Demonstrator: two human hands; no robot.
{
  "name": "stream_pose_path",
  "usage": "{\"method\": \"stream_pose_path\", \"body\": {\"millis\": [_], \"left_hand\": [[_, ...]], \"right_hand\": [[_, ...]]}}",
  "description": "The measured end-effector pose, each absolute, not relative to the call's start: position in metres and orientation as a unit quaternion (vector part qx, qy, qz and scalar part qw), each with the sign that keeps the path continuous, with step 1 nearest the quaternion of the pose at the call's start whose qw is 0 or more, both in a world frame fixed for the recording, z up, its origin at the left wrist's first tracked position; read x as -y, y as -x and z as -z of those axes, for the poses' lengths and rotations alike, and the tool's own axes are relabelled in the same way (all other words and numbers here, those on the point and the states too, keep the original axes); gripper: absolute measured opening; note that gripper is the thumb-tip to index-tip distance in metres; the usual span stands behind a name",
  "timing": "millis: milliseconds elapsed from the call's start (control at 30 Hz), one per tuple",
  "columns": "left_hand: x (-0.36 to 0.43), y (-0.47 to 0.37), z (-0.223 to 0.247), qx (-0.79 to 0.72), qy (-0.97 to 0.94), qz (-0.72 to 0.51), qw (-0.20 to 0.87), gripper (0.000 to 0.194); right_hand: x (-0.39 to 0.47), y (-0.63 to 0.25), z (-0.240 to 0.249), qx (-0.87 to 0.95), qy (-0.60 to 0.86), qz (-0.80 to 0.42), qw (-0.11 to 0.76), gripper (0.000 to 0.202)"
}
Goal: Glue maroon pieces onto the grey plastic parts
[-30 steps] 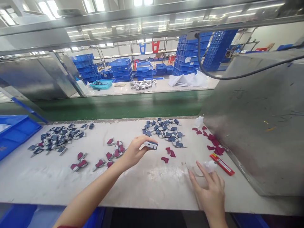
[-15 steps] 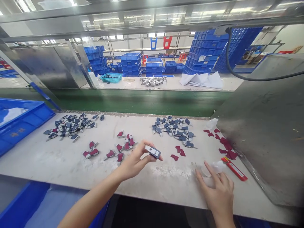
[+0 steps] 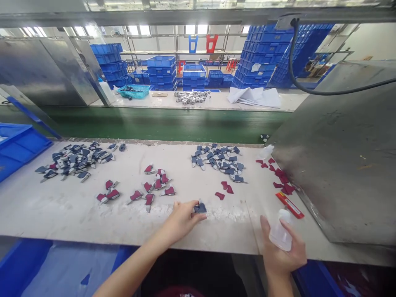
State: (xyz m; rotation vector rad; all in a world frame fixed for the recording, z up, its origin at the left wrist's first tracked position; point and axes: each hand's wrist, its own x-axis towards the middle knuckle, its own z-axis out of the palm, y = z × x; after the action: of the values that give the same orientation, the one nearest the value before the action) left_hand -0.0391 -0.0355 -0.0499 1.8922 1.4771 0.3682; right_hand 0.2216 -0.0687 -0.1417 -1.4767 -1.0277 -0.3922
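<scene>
Left hand (image 3: pixel 185 219): pinched on navy part (image 3: pixel 201 208); I'd grip edges only.
Right hand (image 3: pixel 283 258): wrapped round bottle (image 3: pixel 280 237); I'd hold lightly.

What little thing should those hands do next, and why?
Probably bring the bottle across to the blue part. The right hand holds the bottle off to the side, while the left hand pinches the part between thumb and fingers. Both things are in hand but apart, so closing that gap seems the sensible small step.
</scene>
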Motion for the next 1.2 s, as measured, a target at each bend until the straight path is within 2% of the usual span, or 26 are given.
{"method": "stream_pose_path", "body": {"millis": [100, 200, 367, 633, 1200], "left_hand": [[0.041, 0.027, 0.067, -0.586, -0.732, -0.121, 0.325, 0.016], [0.042, 0.024, 0.075, -0.601, -0.738, -0.116, 0.283, 0.010], [0.039, 0.030, 0.086, -0.600, -0.752, -0.140, 0.234, 0.011], [0.039, 0.032, 0.097, -0.599, -0.742, -0.180, 0.242, 0.014], [0.037, 0.031, 0.092, -0.611, -0.725, -0.162, 0.273, 0.016]], "right_hand": [[0.080, -0.197, 0.138, 0.433, 0.630, 0.061, 0.642, 0.043], [0.084, -0.167, 0.130, 0.471, 0.611, -0.033, 0.635, 0.038], [0.077, -0.139, 0.121, 0.514, 0.588, -0.142, 0.608, 0.028], [0.068, -0.148, 0.125, 0.597, 0.567, -0.118, 0.555, 0.023], [0.068, -0.143, 0.121, 0.574, 0.575, -0.147, 0.564, 0.024]]}}
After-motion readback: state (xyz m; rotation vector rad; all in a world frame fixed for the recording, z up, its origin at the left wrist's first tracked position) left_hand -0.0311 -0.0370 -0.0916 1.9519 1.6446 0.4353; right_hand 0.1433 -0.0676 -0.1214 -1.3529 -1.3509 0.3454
